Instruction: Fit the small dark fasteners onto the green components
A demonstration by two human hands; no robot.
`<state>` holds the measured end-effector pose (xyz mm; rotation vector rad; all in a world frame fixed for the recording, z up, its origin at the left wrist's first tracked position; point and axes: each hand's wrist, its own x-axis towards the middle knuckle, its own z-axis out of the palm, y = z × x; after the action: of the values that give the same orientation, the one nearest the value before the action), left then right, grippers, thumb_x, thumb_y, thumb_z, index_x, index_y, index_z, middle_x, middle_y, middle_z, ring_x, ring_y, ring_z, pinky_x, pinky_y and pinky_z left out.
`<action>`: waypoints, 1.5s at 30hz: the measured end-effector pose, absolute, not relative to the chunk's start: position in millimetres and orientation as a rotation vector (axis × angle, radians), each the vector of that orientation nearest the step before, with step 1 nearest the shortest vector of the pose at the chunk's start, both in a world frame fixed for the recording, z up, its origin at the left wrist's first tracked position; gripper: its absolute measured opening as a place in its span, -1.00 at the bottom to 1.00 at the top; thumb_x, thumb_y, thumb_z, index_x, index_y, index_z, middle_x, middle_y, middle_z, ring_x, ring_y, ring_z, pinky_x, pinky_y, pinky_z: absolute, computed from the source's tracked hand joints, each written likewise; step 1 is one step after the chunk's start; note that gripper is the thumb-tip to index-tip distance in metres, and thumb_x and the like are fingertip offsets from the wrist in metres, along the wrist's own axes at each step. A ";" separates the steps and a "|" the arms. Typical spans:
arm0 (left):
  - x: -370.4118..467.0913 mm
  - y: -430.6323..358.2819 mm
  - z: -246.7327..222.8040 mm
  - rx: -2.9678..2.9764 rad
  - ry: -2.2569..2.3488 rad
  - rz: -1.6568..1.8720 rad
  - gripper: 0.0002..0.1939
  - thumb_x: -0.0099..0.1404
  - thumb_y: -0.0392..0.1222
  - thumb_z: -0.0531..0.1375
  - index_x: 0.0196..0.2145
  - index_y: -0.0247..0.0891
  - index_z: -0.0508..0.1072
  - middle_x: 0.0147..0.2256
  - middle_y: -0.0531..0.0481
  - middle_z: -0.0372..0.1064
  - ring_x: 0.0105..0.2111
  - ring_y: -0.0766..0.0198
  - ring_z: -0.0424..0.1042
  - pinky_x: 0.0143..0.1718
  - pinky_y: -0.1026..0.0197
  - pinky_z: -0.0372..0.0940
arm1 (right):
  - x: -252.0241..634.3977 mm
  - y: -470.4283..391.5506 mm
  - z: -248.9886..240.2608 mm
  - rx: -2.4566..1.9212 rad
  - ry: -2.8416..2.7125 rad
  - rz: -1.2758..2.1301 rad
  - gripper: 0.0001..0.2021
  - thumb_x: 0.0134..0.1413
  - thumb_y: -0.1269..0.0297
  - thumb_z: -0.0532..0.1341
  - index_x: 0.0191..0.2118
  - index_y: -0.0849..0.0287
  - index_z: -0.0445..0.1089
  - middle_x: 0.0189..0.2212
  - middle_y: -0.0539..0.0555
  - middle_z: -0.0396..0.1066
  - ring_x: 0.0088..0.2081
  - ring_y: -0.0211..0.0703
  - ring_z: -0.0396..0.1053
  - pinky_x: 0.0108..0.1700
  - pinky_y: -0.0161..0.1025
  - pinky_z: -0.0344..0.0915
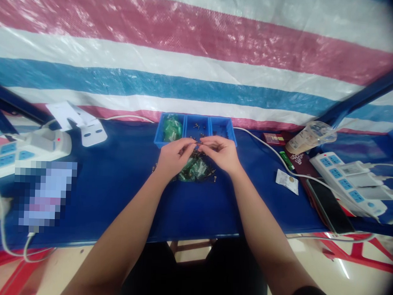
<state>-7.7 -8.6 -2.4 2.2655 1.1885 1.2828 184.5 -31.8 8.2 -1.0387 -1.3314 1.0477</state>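
My left hand (176, 156) and my right hand (221, 152) meet at the fingertips over the middle of the blue table. Both are closed in a pinch, and whatever sits between the fingers is too small to name. Below them lies a green plastic bag (195, 170) with small clear parts, surrounded by loose small brass-coloured pieces (215, 179). Just behind my hands stands a blue bin with three compartments (156, 139). Its left compartment holds another green bag (172, 128); a few small pieces (197, 126) lie in the middle one.
At left are a white power strip (63, 143), a charging phone (46, 194) and a white stand (93, 133). The right side holds a tilted plastic cup (304, 140), a white packet (287, 181), a dark phone (330, 206), another power strip (346, 183) and a trailing white cable (264, 143).
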 end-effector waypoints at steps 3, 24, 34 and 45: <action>-7.8 -8.9 -2.0 2.260 1.195 1.259 -0.77 0.43 -0.06 0.19 -0.14 -0.21 0.59 -0.27 -0.01 0.60 -0.34 0.31 0.55 -0.23 0.30 0.39 | 184.3 -31.6 8.1 -1.012 -1.332 1.048 -0.71 -0.01 0.16 0.44 -0.15 0.15 0.58 -0.30 0.09 0.64 -0.26 -0.13 0.61 -0.11 -0.11 0.56; -8.3 -7.9 -7.6 2.191 1.189 1.244 -0.75 0.43 -0.01 0.19 -0.08 -0.18 0.55 -0.35 0.05 0.58 -0.42 0.33 0.54 -0.29 0.29 0.38 | 184.0 -30.1 4.0 -1.024 -1.324 1.024 -0.77 0.05 0.21 0.41 -0.17 0.16 0.59 -0.32 0.07 0.64 -0.28 -0.13 0.62 -0.11 -0.11 0.58; -7.6 -8.3 -4.4 2.175 1.198 1.214 -0.77 0.44 -0.04 0.16 -0.14 -0.21 0.54 -0.40 0.06 0.55 -0.43 0.34 0.53 -0.31 0.31 0.37 | 183.3 -32.3 6.6 -1.069 -1.355 1.020 -0.71 0.05 0.13 0.41 -0.13 0.13 0.59 -0.27 0.09 0.64 -0.25 -0.12 0.62 -0.07 -0.08 0.58; -6.4 -9.8 -3.6 2.147 1.183 1.201 -0.76 0.45 -0.04 0.16 -0.15 -0.21 0.55 -0.38 0.05 0.56 -0.42 0.34 0.55 -0.30 0.32 0.39 | 185.7 -31.4 5.6 -1.040 -1.349 1.014 -0.75 0.05 0.19 0.41 -0.14 0.15 0.59 -0.30 0.09 0.65 -0.27 -0.13 0.62 -0.12 -0.12 0.56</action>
<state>-6.4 -9.8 -3.6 2.1471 1.1828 1.2006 185.7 -31.4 5.6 -1.0405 -1.3492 1.0139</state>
